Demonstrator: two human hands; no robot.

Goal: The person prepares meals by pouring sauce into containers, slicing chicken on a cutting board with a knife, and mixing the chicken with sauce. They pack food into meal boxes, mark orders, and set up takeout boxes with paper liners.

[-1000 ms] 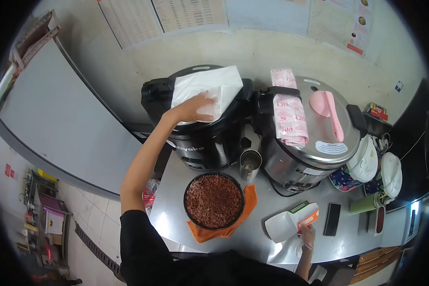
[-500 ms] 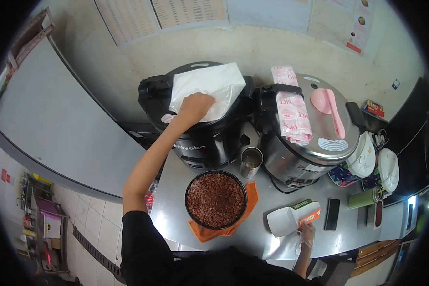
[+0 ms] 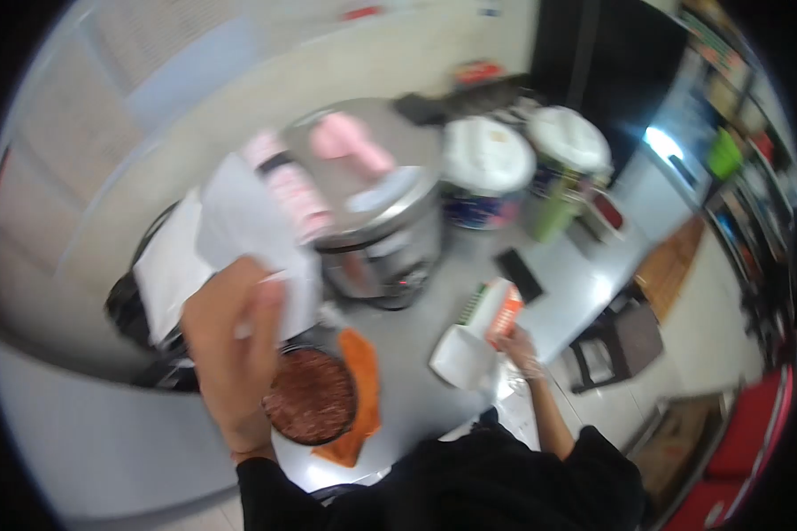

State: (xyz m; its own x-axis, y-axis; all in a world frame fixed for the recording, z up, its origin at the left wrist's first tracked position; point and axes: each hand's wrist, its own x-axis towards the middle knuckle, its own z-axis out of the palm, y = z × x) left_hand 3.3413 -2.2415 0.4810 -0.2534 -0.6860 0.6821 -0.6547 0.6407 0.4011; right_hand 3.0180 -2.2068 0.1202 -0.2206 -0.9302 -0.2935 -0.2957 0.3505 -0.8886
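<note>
Raised close to the camera, my left hand [image 3: 230,332] is closed on a thin white paper sheet [image 3: 248,226], pinched between thumb and fingers and blurred by motion. Behind it, the stack of white sheets [image 3: 175,265] lies on the black rice cooker. My right hand [image 3: 520,351], in a clear plastic glove, grips the orange-printed side of an open paper food box [image 3: 463,356] on the steel table. A round black pot of reddish-brown grains [image 3: 310,396] sits below my left hand, partly on an orange cloth [image 3: 360,398].
A steel rice cooker [image 3: 390,248] carries a pink ladle [image 3: 350,142] and a folded pink printed packet [image 3: 290,188]. Two white-lidded containers [image 3: 489,164] stand right of it. A dark phone [image 3: 519,274], a green bottle [image 3: 553,212] and a small container [image 3: 604,215] lie along the table.
My view has swung to the right. My left hand has come up off the stack toward the camera with a white sheet. My right hand still holds the box.
</note>
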